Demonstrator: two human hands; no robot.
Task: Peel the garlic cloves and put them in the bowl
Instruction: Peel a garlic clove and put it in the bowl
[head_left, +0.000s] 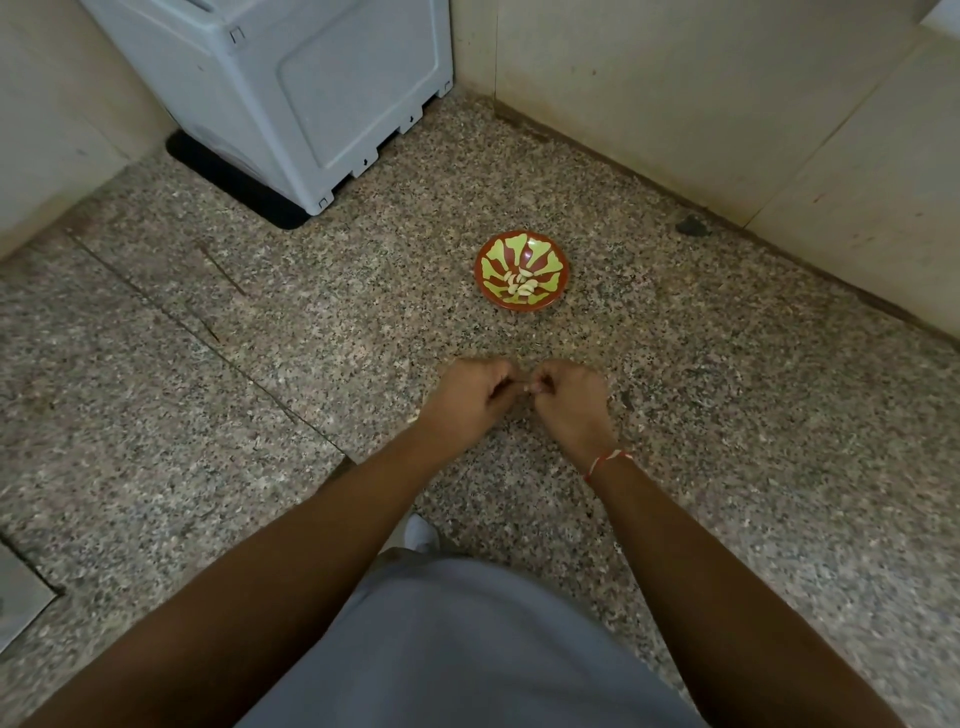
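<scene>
1. Grip: a small pale garlic clove (529, 386) is pinched between the two hands at the centre of the frame. The left hand (470, 397) and the right hand (569, 397) are both curled, knuckles up, fingertips meeting over the clove. Only a sliver of the clove is visible; whether any skin remains on it cannot be told.

2. Step in hand: judged to be the peeling of one clove, held in the air above the floor, not yet carried to the bowl.

3. Conduct of the step: the clove is best held firmly at one end by one hand while the skin is lifted from the other end by the nails of the other hand. The skin should be drawn off lengthwise in strips. Pressure should be kept light, so that the clove is not bruised or dropped.

4. Wrist: a red and white thread (605, 461) is worn on the right wrist, clear of the work.

5. Bowl: a red bowl with a green pattern (521, 270) stands on the floor above the hands in the frame, slightly to the right, well apart from them. A heap of peeled cloves (521, 286) lies at its centre, so the task is judged partly done.

6. Surroundings: the speckled stone floor (208, 415) fills most of the frame. A grey appliance (291, 88) stands at upper left, on a black mat. Pale walls run along the upper right.
</scene>
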